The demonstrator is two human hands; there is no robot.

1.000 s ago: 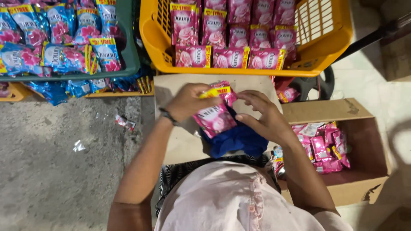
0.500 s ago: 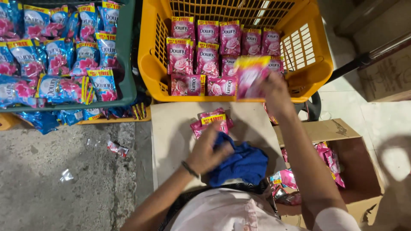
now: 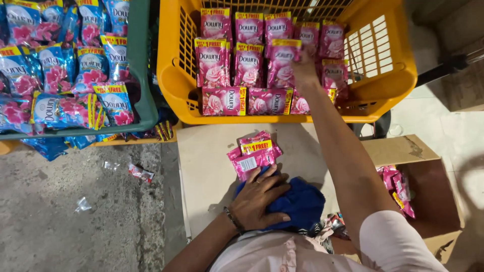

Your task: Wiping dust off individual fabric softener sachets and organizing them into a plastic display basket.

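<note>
1. While the right hand (image 3: pixel 305 68) reaches far into the slatted yellow plastic basket (image 3: pixel 174 75), its fingers pinch a glossy pink sachet (image 3: pixel 283 63) standing among packed rows.
2. Left hand (image 3: pixel 259 199) lies flat, fingers spread and gripping nothing, on a crumpled blue cloth (image 3: pixel 302 204).
3. Small stack of pink sachets (image 3: pixel 252 153) rests on the pale worktop (image 3: pixel 206 166), just beyond those fingers.
4. Green crate (image 3: pixel 141 65), far left, holds shiny blue sachets (image 3: pixel 55 65); brown cardboard box (image 3: pixel 433 201) sits near right.

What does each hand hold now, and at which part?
The right hand grips a pink sachet by its right edge, inside the yellow basket. The left hand holds nothing; it rests flat on a blue cloth.
</note>
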